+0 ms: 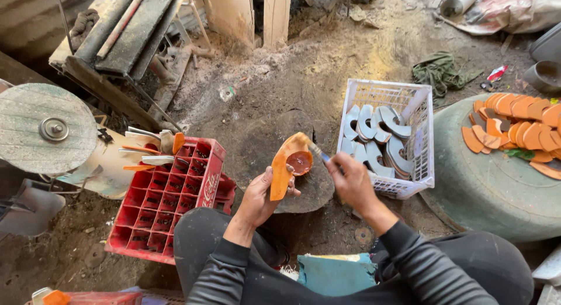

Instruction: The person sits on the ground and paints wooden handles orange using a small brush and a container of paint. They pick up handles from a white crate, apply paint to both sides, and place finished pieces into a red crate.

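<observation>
Holding: left hand (258, 198) clasps orange curved piece (283, 164)
Brush (315, 150): pinched in right hand (352, 182), tip touching the piece
White basket (423, 138): just beyond right hand

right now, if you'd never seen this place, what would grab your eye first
At centre, the left hand holds an orange curved piece while the right hand puts a small brush to its dark wet patch. To the right, a white basket holds grey curved pieces, and more orange pieces lie on a green round surface. A red crate sits at the left.
</observation>
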